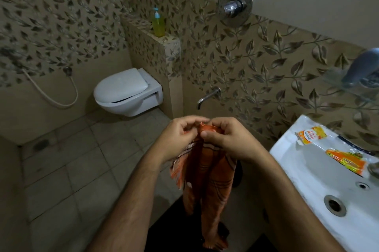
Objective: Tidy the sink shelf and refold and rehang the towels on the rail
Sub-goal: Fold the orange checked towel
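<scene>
At the centre of the frame an orange towel (207, 180) with dark stripes hangs down from its top edge, which is bunched between the two hands. The left hand (180, 138) pinches that edge between thumb and curled fingers, and the right hand (223, 138) does the same just beside it, thumb on the near side of the cloth and fingers curled behind. The two hands almost touch, and the rest of the towel falls loosely toward the bottom of the frame, over the tiled floor. At the lower right stands a white sink (320, 171); on its rim lie a yellow-and-white tube (310, 137) and an orange packet (346, 161). A wall tap (207, 96) sits just above the hands, and a white toilet (127, 91) is at centre left. A yellow-green pump bottle (158, 22) stands on a ledge near the top. Both forearms reach up from the bottom edge, converging at the towel.
</scene>
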Demonstrator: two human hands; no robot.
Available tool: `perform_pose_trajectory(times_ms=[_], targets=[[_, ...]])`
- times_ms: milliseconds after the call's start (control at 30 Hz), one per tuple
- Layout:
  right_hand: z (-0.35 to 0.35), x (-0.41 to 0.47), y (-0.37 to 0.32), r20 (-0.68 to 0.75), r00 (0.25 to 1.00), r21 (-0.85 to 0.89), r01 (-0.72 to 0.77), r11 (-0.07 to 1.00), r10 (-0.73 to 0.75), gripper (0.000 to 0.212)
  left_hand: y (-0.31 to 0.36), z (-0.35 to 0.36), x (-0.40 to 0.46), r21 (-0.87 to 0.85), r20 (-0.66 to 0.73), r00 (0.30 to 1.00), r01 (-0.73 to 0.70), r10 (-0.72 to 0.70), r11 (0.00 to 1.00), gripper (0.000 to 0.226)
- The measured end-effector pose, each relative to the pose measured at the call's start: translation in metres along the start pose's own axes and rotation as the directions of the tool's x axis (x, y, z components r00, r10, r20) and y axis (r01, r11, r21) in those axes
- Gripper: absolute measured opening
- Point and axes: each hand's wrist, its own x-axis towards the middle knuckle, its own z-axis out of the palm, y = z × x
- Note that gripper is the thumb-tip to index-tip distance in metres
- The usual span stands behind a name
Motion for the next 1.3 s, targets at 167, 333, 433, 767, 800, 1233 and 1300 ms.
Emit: perform_pose_trajectory(times_ms=[167, 333, 433, 767, 800, 1233, 1300], targets=[[-0.004, -0.001, 0.003, -0.04, 0.998, 0.035, -0.056, 0.998, 0.057, 0.017, -0.008, 0.004, 0.007, 0.048, -0.295, 0.955, 0.051, -0.034, 0.998, 0.027], [-0.01, -0.01, 0.002, 0.054, 0.98, 0.091, -0.196, 0.976, 0.192, 0.027, -0.002, -0.011, 0.014, 0.312, -0.519, 0.855, 0.199, -0.009, 0.929, 0.013], [-0.022, -0.015, 0.002, -0.038, 0.977, 0.121, -0.205, 0.971, 0.211, 0.027, -0.005, -0.019, 0.015, 0.32, -0.523, 0.849, 0.269, -0.067, 0.908, 0.012], [-0.005, 0.0, -0.002, -0.262, 0.965, -0.354, -0.076, 0.932, -0.02, 0.023, -0.019, -0.008, -0.007, -0.147, 0.011, 0.987, 0.162, -0.162, 0.976, 0.062], [-0.001, 0.002, -0.002, -0.222, 0.975, -0.353, -0.052, 0.934, -0.029, 0.021, -0.017, -0.005, -0.008, -0.203, 0.074, 0.99, 0.135, -0.123, 0.97, 0.06], [-0.019, -0.017, -0.002, 0.16, 0.983, 0.015, -0.095, 0.995, 0.092, 0.03, -0.013, -0.024, 0.0, 0.172, -0.318, 0.948, 0.068, -0.01, 0.983, 0.021], [-0.03, -0.024, -0.009, 0.239, 0.971, 0.148, -0.063, 0.987, 0.026, 0.028, -0.012, -0.035, 0.001, 0.179, -0.351, 0.936, 0.089, -0.021, 0.98, 0.022]])
